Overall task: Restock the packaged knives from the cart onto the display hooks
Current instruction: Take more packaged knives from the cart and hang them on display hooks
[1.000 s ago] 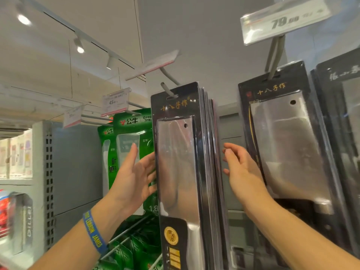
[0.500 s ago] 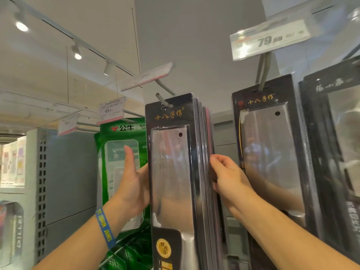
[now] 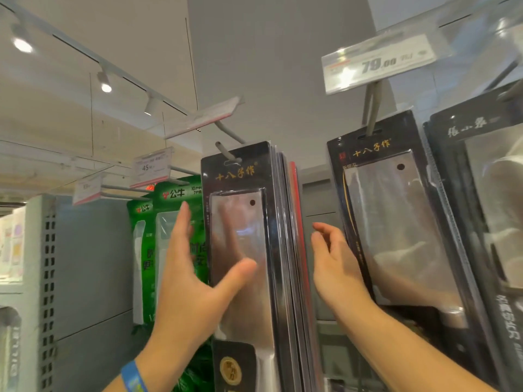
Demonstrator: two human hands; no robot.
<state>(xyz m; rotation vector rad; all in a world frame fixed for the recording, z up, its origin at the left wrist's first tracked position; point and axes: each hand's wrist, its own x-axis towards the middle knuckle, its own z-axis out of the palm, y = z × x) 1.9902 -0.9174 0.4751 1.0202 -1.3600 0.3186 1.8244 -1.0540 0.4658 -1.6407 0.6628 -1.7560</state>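
The left hand (image 3: pixel 186 281) is held open, thumb across the front of the packaged knives (image 3: pixel 254 312), hung on the display hook (image 3: pixel 225 149). Contact can't be made out, bit blurry. The right hand (image 3: pixel 334 264) is seen relaxed, nothing gripped, just beside them.

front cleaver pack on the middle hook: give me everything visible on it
The front cleaver pack is a tall black card with gold characters on top and a clear blister over a shiny steel blade that has a hole near its top corner. A dark handle with a round gold label shows below. It hangs upright from the hook through a slot, foremost in a stack of similar packs. The left hand is open beside it, thumb across the blister. The right hand is open, clear of the stack.
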